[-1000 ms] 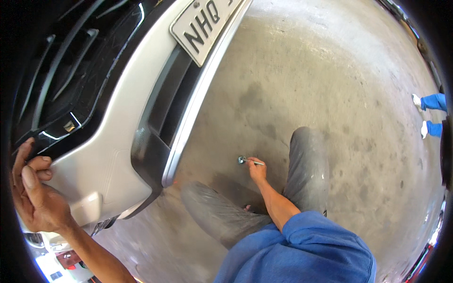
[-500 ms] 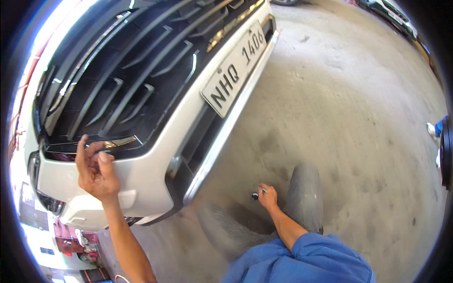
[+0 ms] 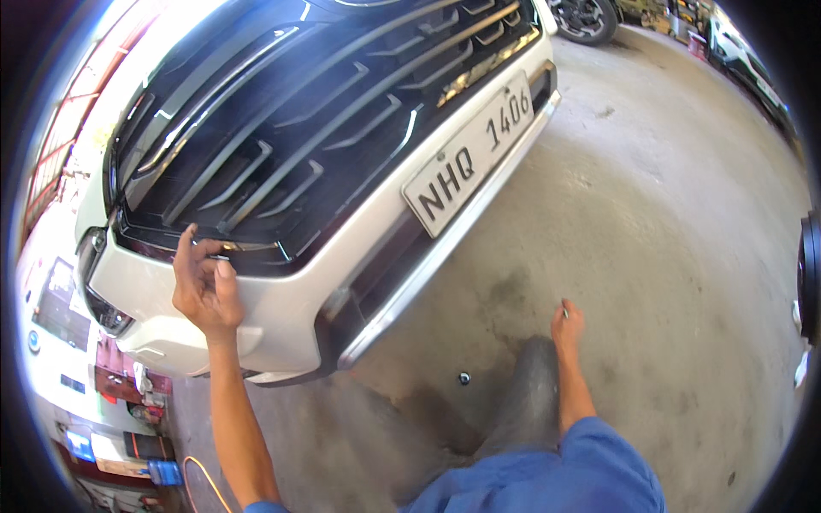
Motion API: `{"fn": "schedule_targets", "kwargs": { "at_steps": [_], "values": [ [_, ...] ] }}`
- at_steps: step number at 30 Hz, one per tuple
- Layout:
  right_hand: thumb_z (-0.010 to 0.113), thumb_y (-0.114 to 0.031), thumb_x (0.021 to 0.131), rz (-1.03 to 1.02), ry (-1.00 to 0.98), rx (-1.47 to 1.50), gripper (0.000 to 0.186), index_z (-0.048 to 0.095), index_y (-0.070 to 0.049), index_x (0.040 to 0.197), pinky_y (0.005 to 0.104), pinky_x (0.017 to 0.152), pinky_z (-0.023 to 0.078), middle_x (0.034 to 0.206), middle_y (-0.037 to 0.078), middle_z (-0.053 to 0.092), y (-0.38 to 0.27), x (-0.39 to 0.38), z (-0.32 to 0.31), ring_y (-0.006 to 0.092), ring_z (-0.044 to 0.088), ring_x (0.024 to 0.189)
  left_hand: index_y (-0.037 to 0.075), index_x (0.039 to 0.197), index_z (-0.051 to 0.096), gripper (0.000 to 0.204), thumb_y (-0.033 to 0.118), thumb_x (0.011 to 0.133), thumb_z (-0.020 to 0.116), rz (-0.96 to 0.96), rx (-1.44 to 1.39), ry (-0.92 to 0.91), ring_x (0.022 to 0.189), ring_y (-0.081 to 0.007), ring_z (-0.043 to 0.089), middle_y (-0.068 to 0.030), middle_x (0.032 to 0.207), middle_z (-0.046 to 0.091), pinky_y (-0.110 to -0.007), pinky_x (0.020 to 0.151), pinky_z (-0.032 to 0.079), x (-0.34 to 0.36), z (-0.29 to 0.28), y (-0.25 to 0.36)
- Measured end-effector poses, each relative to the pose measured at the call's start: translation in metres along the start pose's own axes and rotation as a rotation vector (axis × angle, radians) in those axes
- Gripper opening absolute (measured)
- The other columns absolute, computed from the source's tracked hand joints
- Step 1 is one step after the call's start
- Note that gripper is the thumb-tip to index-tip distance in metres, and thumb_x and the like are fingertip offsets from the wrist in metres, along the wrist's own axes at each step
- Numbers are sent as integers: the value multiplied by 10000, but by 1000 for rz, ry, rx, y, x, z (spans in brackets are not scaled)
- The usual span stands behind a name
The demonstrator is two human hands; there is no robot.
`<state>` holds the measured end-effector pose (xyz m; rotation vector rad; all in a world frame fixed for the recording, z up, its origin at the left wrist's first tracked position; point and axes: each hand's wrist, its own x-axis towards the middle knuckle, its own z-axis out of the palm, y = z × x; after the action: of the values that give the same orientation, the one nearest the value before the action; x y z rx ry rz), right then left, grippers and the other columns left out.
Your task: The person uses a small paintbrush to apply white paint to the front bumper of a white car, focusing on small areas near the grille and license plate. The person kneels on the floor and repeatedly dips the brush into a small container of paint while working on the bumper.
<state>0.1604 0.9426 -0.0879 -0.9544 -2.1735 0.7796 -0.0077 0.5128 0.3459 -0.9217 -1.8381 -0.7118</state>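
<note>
On the left, my left hand [image 3: 205,286] is raised before the front bumper [image 3: 282,295] of a white car, by the lower corner of its black grille [image 3: 333,128]. Its index finger points up; the thumb and other fingers are bent together around a small shiny piece [image 3: 221,257], too small to name. Over the floor to the right, my right hand [image 3: 568,323] is closed around a small thin object [image 3: 564,314], mostly hidden by the fingers. A small dark round piece [image 3: 464,378] lies on the concrete beside my knee.
The car's licence plate [image 3: 470,154] and silver lower trim [image 3: 453,231] run toward the far right. Beyond stand a car wheel [image 3: 586,19] and another vehicle [image 3: 744,60]. At lower left are shop items, a blue container [image 3: 165,473] and a yellow hose [image 3: 205,479].
My right hand has moved right, away from the dark round piece, which stays on the floor. My left hand keeps its place by the grille corner. The view has shifted.
</note>
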Motion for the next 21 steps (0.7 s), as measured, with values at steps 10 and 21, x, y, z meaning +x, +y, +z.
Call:
{"fn": "schedule_targets", "kwargs": {
  "at_steps": [10, 21],
  "values": [
    [641, -122, 966, 71, -99, 276, 163, 705, 21, 1007, 387, 727, 545, 881, 165, 732, -21, 16, -30, 285, 697, 780, -106, 1486, 459, 681, 283, 965, 661, -191, -150, 53, 705, -141, 620, -208, 1074, 689, -271, 666, 514, -6, -2, 7],
    [710, -131, 968, 58, -131, 1171, 163, 673, 24, 999, 266, 623, 482, 801, 63, 693, -235, -40, -81, 115, 645, 717, 46, 1024, 680, 322, 256, 804, 787, -25, -250, -1199, 936, -328, 726, -127, 1026, 728, -441, 768, 576, -165, 150, 128]
  ]
}}
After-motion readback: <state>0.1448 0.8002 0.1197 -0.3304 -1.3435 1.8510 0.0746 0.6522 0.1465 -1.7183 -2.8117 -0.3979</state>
